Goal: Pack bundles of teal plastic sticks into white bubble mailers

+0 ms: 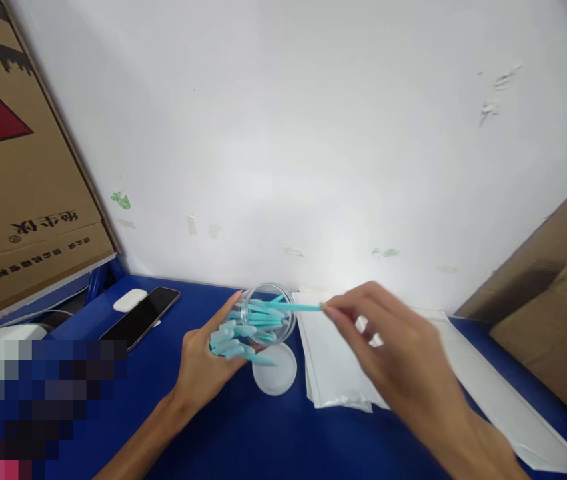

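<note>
My left hand (208,357) is wrapped round a clear round jar (290,327), tilted with its mouth toward the right. A bunch of thin turquoise sticks (263,310) lies in the jar. Their pale, flattened ends (230,343) show at the left hand's side; whether these are inside the jar or in the fingers I cannot tell. My right hand (388,340) pinches one turquoise stick (306,307) by its right end, level, its other end still among the sticks at the jar's mouth. Just below the jar, a round whitish lid (278,377) rests on the blue table (243,440).
White plastic-looking packets (336,377) lie beneath and beyond my right hand. A dark phone (143,317) and a white rounded case (130,300) are at the left. Cardboard boxes stand at left (38,173) and right (553,333). A white wall (313,147) rises behind.
</note>
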A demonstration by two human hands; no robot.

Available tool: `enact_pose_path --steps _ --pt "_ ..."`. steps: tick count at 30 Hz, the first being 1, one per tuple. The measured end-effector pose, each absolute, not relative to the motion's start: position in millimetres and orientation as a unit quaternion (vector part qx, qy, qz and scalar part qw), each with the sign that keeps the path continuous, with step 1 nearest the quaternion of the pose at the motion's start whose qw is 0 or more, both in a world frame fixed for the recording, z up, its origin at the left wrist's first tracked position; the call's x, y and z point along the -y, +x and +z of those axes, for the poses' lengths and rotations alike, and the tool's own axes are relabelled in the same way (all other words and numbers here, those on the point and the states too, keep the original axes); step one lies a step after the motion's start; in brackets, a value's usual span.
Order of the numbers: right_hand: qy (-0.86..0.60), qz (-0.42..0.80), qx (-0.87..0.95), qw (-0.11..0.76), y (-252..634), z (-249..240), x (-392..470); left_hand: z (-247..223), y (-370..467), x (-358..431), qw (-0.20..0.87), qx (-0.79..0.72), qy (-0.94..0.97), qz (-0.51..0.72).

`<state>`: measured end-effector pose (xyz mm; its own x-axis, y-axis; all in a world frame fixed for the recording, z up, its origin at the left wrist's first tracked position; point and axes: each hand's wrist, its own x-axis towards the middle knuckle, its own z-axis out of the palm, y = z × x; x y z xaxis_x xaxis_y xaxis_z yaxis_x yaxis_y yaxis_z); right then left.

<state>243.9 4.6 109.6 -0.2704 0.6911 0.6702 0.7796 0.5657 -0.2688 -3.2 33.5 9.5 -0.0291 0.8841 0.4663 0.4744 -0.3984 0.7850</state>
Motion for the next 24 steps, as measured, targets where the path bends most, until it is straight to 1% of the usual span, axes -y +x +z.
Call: enact_pose_path --steps 3,5,7,9,13,17,21,24 --pt "-0.493 -0.088 0.725 0.473 259.1 128.9 1.2 14.1 -1.6 -35.9 0.239 -0.534 0.607 0.538" --pt "-0.520 -0.080 0.664 0.532 268.0 137.9 3.7 17.4 -1.2 -38.6 0.220 -0.566 0.576 0.547" --pt "-0.533 -0.051 0.626 0.568 274.3 142.3 4.4 19.8 -2.4 -42.1 0.203 -0.597 0.553 0.544" --pt "-0.533 -0.013 0.633 0.561 276.7 141.9 2.8 20.5 -4.8 -45.6 0.204 -0.618 0.537 0.536" --pt "-0.511 0.085 0.696 0.498 268.0 130.8 -5.0 18.6 -8.5 -49.9 0.229 -0.633 0.525 0.521" --pt "-0.508 0.195 0.706 0.454 252.6 117.7 -12.9 16.5 -8.5 -50.1 0.234 -0.646 0.514 0.513" --pt "-0.506 0.283 0.686 0.440 249.1 110.0 -19.0 16.2 -7.7 -49.0 0.232 -0.647 0.512 0.515" --pt "-0.502 0.316 0.677 0.436 250.9 107.3 -21.5 18.2 -6.8 -47.4 0.219 -0.630 0.503 0.550"
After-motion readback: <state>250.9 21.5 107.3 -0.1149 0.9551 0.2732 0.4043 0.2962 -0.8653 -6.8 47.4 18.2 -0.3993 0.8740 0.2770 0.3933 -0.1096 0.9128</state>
